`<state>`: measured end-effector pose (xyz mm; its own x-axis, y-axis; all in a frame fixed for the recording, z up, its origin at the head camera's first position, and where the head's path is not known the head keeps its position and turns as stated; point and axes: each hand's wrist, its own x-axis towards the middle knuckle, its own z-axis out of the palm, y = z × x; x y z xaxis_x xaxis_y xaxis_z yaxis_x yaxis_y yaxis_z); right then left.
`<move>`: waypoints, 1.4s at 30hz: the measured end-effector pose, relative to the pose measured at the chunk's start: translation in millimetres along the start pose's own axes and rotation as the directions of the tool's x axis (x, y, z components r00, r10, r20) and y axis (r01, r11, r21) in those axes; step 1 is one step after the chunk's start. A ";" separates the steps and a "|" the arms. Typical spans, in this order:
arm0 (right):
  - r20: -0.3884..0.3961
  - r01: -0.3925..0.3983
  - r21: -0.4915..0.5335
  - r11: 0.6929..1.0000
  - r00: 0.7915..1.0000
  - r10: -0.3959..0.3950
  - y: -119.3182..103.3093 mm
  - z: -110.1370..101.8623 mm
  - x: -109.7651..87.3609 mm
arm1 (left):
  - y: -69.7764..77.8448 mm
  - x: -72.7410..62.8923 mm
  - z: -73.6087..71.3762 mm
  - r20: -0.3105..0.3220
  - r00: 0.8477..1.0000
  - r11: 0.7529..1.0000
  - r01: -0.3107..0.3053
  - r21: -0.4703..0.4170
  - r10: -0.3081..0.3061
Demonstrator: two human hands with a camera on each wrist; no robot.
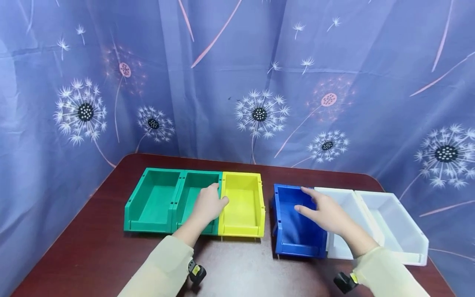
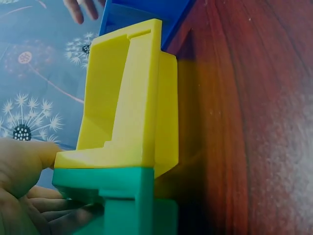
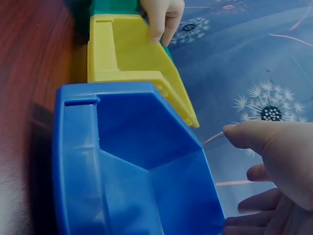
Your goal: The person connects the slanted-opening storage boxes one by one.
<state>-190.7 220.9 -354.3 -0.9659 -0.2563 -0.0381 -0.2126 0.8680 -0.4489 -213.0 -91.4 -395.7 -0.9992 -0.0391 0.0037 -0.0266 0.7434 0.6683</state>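
Observation:
My left hand point(image 1: 208, 203) straddles the adjoining walls of a yellow bin point(image 1: 241, 202) and the middle green bin point(image 1: 191, 197). Its thumb lies on the yellow side and the fingers reach down on the green side, gripping the walls between them. Over the right wall of a blue bin point(image 1: 295, 214), my right hand point(image 1: 328, 212) hovers with thumb and fingers spread, holding nothing. In the right wrist view that hand point(image 3: 286, 171) is apart from the blue bin's rim point(image 3: 112, 88). All these bins look empty inside.
Another green bin point(image 1: 157, 202) stands at the left end of the left row. Two white bins point(image 1: 393, 222) adjoin the blue one on the right. A gap of dark red table point(image 1: 269, 243) separates the two rows. A blue dandelion-print curtain point(image 1: 208, 103) hangs behind.

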 end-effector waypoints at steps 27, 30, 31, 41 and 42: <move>-0.018 -0.158 0.082 0.984 0.987 0.160 -12.2 6.9 -16.7 | -24.0 8.2 -21.6 0.053 0.996 0.998 0.069 -0.010 -0.068; -0.017 -0.174 0.104 0.979 0.984 0.177 -14.9 8.9 -14.9 | -24.7 6.7 -22.3 0.055 0.996 0.997 0.071 -0.018 -0.070; -0.020 -0.178 0.114 0.977 0.983 0.182 -15.9 9.6 -14.1 | -24.6 6.1 -22.4 0.052 0.996 0.997 0.071 -0.020 -0.070; -0.121 -0.115 0.181 0.977 0.983 0.138 -10.5 23.0 10.1 | -24.6 9.1 -21.9 0.041 0.997 0.997 0.071 -0.021 -0.070; -0.136 -0.118 0.179 0.977 0.980 0.143 -9.4 24.1 13.1 | -24.6 9.8 -21.8 0.038 0.997 0.997 0.070 -0.021 -0.069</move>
<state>-197.9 199.1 -372.1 -0.9974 -0.0692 0.0193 -0.0671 0.8016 -0.5940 -221.5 -124.7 -395.9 -0.9953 -0.0649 -0.0712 -0.0961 0.7249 0.6822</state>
